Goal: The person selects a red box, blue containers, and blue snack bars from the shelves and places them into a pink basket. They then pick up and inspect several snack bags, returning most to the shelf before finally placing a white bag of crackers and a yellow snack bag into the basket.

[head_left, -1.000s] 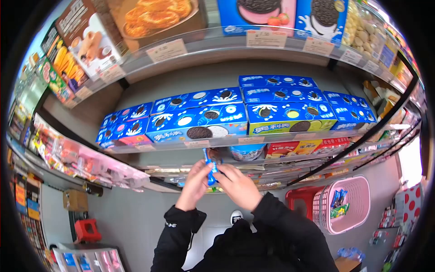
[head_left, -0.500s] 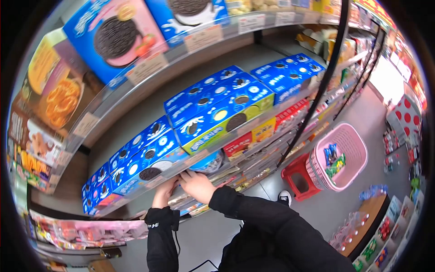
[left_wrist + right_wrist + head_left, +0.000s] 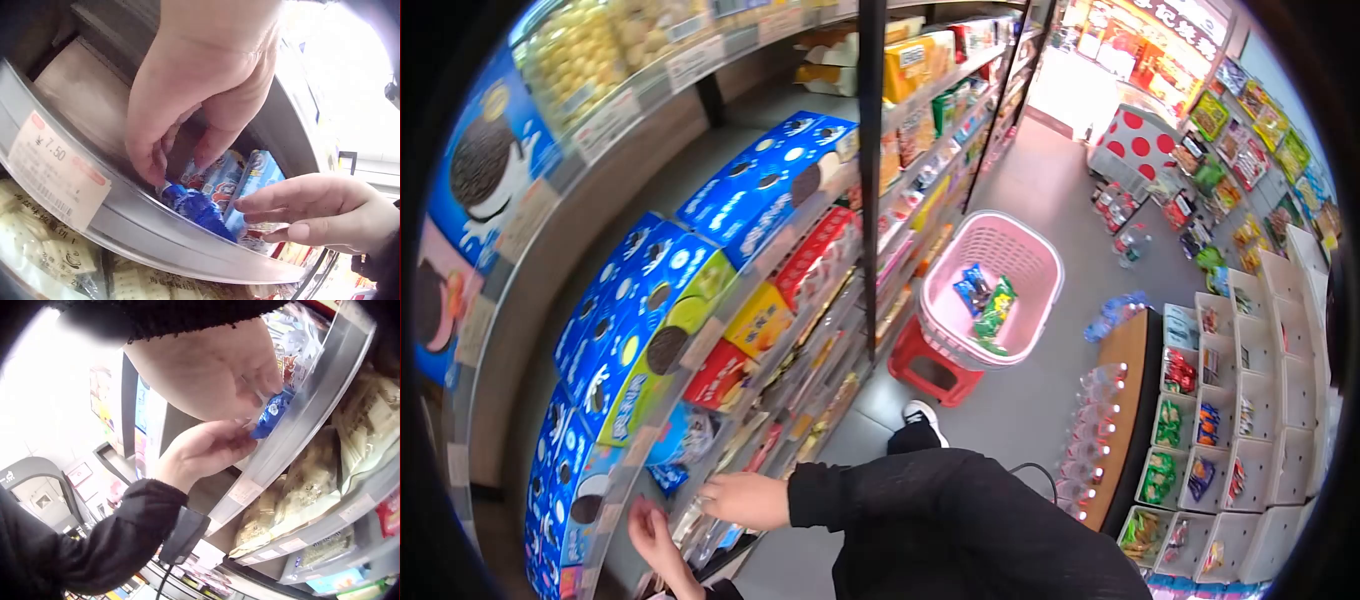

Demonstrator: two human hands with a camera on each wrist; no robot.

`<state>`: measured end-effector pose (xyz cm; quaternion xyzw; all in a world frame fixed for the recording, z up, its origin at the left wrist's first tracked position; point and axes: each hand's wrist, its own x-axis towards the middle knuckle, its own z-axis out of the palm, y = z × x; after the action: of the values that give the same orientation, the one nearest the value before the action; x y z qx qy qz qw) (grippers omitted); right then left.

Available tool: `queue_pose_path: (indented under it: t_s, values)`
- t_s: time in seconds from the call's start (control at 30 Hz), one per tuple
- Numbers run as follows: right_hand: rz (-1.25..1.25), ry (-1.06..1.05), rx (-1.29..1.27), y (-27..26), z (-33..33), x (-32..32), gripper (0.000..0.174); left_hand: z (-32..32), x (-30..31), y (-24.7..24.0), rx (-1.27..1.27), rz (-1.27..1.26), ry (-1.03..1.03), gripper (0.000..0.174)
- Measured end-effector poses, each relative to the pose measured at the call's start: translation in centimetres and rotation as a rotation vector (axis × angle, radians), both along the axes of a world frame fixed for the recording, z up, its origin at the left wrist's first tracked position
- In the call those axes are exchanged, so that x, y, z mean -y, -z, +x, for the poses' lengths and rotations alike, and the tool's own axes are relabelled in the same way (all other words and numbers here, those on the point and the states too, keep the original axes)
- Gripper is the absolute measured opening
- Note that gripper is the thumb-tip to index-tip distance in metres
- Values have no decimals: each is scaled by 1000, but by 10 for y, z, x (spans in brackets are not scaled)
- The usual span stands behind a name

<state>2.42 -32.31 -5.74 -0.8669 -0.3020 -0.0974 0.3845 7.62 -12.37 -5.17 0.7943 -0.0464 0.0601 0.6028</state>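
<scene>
Between the two hands, a small blue packet (image 3: 199, 209) lies at the front lip of a shelf; it also shows below the boxes in the head view (image 3: 668, 477) and in the right wrist view (image 3: 273, 414). My left hand (image 3: 200, 94) hangs over it with loosely bent fingers, a fingertip at one end of the packet and the thumb apart from it. My right hand (image 3: 319, 209) reaches in from the other side, fingers extended close to the packet's other end. Blue cookie boxes (image 3: 625, 340) fill the shelf above the hands (image 3: 655, 540) (image 3: 745, 500).
A pink basket (image 3: 1040, 250) with blue and green packets stands on a red stool (image 3: 930, 375) to the right. A black shelf post (image 3: 871, 180) rises between shelf sections. Bottles (image 3: 1090, 430) line a wooden top beside snack bins (image 3: 1210, 430).
The head view has swung right, bringing the basket and snack bins nearer the middle. Both hands held the blue packet together a second ago; now they are apart, with it on the shelf.
</scene>
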Motion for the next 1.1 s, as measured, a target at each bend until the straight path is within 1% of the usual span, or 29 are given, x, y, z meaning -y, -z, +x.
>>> queue_pose_path:
  t_s: [0.03, 0.1, 0.17, 0.2, 0.23, 0.27, 0.3, 0.37, 0.43, 0.5, 0.53, 0.6, 0.63, 0.7, 0.73, 0.77, 0.83, 0.9, 0.97, 1.0, 1.03, 1.07, 1.1]
  values:
    - [-3, 11, -7, 5, -4, 13, 21, -11, 11, -2, -7, -3, 11, 21]
    - [62, -102, -192, 10, -18, 44, 21, -38, 30, -8, -64, -28, 125, 20]
    - [7, -100, -434, -11, -33, 88, 24, -54, 53, -7, -163, -20, 175, 16]
    - [62, -38, -417, 1, -41, 103, 22, -61, 67, -5, -163, -67, 249, 16]
    - [115, 28, -402, 18, -47, 120, 21, -63, 76, 2, -219, -28, 295, 15]
    - [135, 94, -475, 26, -52, 137, 23, -65, 88, 8, -265, -40, 331, 14]
    - [156, 160, -547, 29, -56, 155, 24, -66, 101, 13, -310, -51, 366, 14]
    - [138, 331, -525, 20, -71, 191, 24, -66, 129, 16, -364, -55, 477, 14]
    - [113, 480, -530, 18, -85, 223, 24, -63, 158, 27, -420, -109, 565, 15]
    - [101, 547, -514, 22, -98, 256, 24, -59, 193, 33, -473, -107, 647, 15]
    - [107, 575, -529, 21, -103, 273, 24, -56, 212, 36, -472, -99, 649, 15]
    - [132, 619, -564, 28, -112, 311, 24, -52, 253, 42, -507, -94, 755, 15]
    - [118, 644, -584, 47, -115, 332, 24, -52, 274, 44, -523, -89, 752, 15]
    - [116, 730, -631, 79, -122, 372, 24, -48, 315, 48, -550, -45, 845, 16]
    - [111, 805, -666, 91, -124, 392, 25, -48, 335, 53, -540, -24, 884, 17]
    - [104, 875, -702, 105, -126, 412, 25, -49, 354, 57, -555, -10, 873, 17]
    - [99, 982, -803, 158, -129, 454, 28, -51, 391, 64, -652, -14, 916, 17]
    - [135, 1168, -926, 194, -128, 486, 31, -54, 426, 69, -689, -33, 895, 17]
    - [26, 1305, -949, 242, -132, 514, 34, -58, 456, 77, -728, -43, 892, 19]
    - [121, 1392, -1084, 246, -130, 523, 34, -60, 466, 86, -745, -68, 918, 21]
    - [140, 1396, -1062, 269, -133, 532, 32, -63, 477, 91, -757, -55, 897, 21]
    - [119, 1412, -998, 292, -135, 540, 30, -65, 489, 96, -769, -93, 905, 21]
    - [101, 1430, -937, 299, -132, 541, 27, -65, 499, 101, -783, -129, 914, 22]
